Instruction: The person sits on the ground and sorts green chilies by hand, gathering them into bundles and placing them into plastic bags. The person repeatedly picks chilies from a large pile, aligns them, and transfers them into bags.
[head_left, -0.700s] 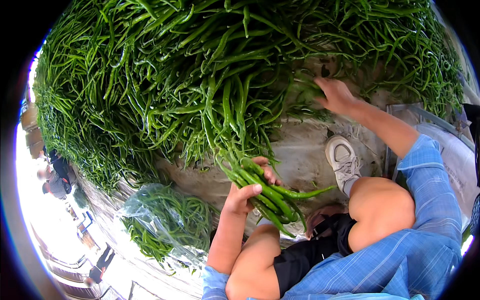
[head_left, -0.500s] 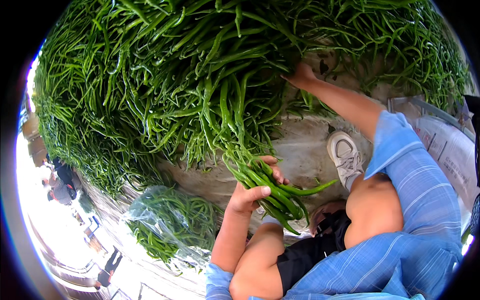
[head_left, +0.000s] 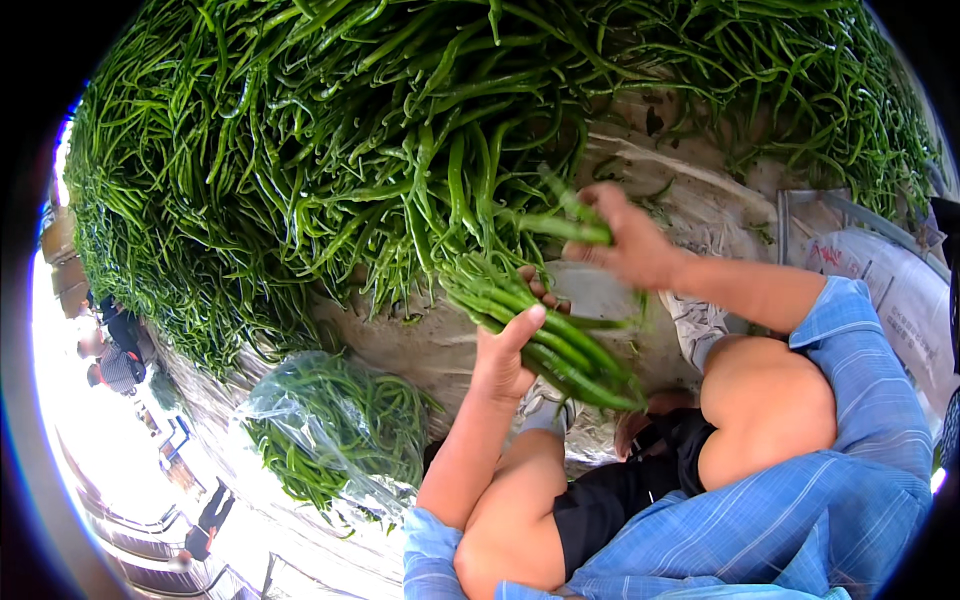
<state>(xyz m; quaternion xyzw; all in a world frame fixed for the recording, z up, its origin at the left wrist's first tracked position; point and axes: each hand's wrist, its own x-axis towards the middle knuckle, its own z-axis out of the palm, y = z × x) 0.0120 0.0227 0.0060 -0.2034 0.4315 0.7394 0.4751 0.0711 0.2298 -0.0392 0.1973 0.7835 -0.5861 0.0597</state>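
Observation:
A bundle of long green chili peppers (head_left: 570,345) lies across my left hand (head_left: 508,350), the thumb over the top and the fingertips showing on the far side. To the right of the bundle and a little farther off, my right hand (head_left: 628,240) is pinched around a few green chili peppers (head_left: 575,228); motion blurs them. Beyond both hands rises a large heap of the same green chili peppers (head_left: 330,140), its lower edge close to the stems of my bundle.
At the lower left stands a clear plastic bag (head_left: 335,435) full of green peppers. A dirty pale ground sheet (head_left: 390,345) lies under the heap. On the right is a white printed sack (head_left: 880,290) by a metal frame. People (head_left: 115,365) are at the far left.
My right hand has come back from the heap toward my left hand, now with peppers in it. The bundle in my left hand has turned slightly and looks fuller.

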